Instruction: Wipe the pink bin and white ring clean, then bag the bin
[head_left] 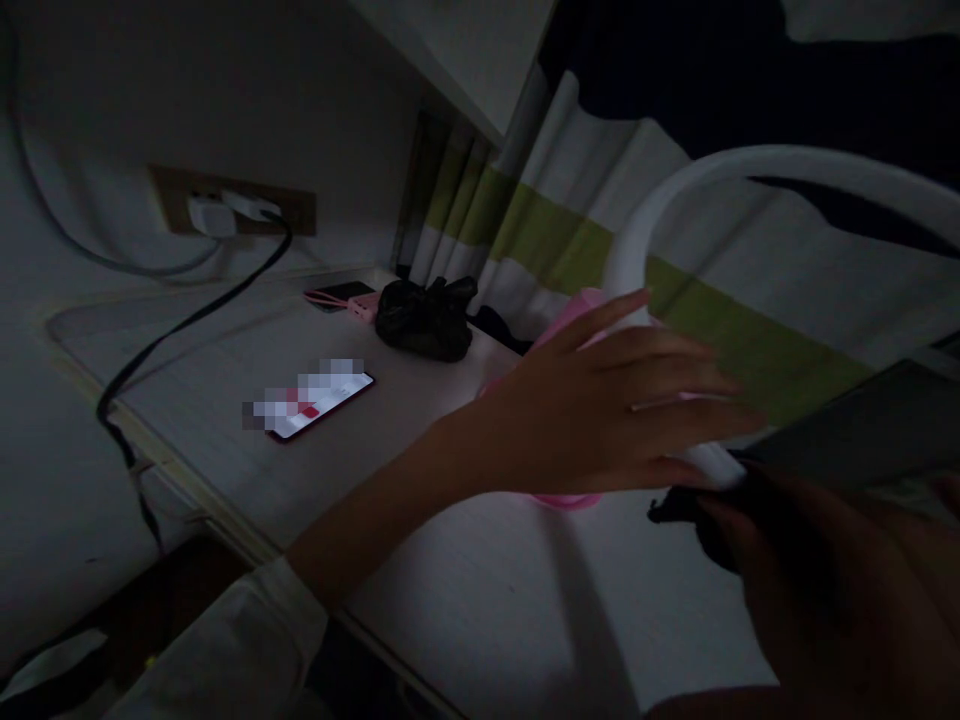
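My left hand (592,410) reaches across from the lower left, back of the hand up, fingers stretched out and apart. It lies in front of a pink object (566,500), mostly hidden behind it, and the white curved arm (637,230) of what looks like a lamp. Whether the fingers touch that arm, I cannot tell. At the lower right, my right hand (862,590) is in deep shadow, its fingers closed around a black object (720,535) of unclear kind. A short white piece (712,465) shows between the two hands.
On the white desk (465,580) lie a lit phone (322,405), a tied black plastic bag (427,320) and a pink device with a strap (364,305). Chargers (214,213) with cables fill a wall socket. A striped curtain (555,230) hangs behind. The light is dim.
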